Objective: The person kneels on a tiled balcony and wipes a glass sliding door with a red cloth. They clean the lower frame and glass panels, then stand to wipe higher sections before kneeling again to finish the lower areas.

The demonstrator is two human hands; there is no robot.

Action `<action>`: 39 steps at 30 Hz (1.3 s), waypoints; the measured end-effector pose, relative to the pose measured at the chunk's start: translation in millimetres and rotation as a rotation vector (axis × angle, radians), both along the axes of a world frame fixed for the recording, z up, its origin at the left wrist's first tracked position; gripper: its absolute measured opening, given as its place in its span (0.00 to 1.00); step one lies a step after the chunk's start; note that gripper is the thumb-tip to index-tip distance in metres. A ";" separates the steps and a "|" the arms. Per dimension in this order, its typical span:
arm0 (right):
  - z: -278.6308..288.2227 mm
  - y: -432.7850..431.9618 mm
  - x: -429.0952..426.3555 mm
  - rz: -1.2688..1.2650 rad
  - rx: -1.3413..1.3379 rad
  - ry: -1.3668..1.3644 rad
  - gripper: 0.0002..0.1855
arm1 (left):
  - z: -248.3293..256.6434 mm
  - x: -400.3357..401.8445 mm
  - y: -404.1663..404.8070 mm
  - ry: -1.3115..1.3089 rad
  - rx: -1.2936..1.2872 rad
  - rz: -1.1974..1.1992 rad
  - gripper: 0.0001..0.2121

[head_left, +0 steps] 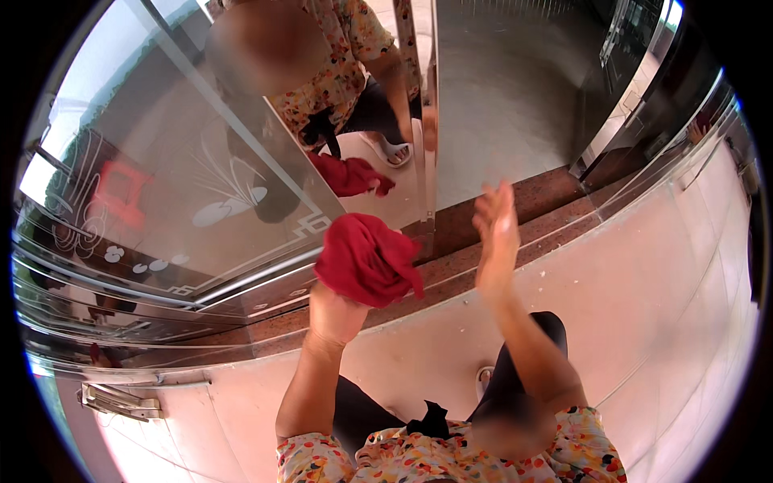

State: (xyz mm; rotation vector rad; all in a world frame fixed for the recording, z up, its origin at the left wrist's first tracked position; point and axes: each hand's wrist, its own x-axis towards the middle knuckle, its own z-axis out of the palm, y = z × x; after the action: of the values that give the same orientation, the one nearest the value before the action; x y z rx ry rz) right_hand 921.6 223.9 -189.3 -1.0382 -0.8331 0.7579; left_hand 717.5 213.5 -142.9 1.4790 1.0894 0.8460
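A bunched dark-red cloth (365, 259) is gripped in my left hand (339, 314), and it covers most of the fingers. The cloth is held just in front of the lower part of a mirror-like metal door frame (427, 157), which reflects it. Whether cloth and metal touch, I cannot tell. My right hand (498, 241) is raised in the air to the right of the cloth, slightly blurred, palm turned inward, with nothing in it. Left of the frame stands a glass panel (253, 175) with etched white flowers and a border pattern.
A reddish-brown stone sill (531, 199) runs along the bottom of the doorway. Beyond it lies a grey floor (501, 108). Through or in the glass appears a red stool-like object (124, 190). A pale slatted object (121, 401) rests on the pinkish tiled floor (616, 290) at lower left.
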 end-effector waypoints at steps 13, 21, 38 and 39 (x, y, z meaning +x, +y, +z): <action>-29.5 -42.0 -44.9 0.636 0.288 1.266 0.24 | 99.7 32.9 -1.6 0.486 1.280 0.055 0.10; 42.0 -8.5 -17.5 0.360 0.587 0.769 0.27 | 242.9 23.1 16.3 0.195 1.709 0.695 0.14; 99.7 86.1 -47.2 0.015 0.478 -0.131 0.29 | 158.8 -13.4 96.2 0.884 1.661 0.773 0.22; 56.6 81.1 -44.4 0.015 0.452 -0.149 0.28 | 152.4 -17.2 101.5 0.912 1.638 0.784 0.23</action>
State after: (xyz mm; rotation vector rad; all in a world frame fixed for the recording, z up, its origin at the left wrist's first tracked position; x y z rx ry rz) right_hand 877.2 305.0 -132.7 -0.6879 -1.0825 0.4755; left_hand 700.4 315.0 9.6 3.0347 1.8110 1.9637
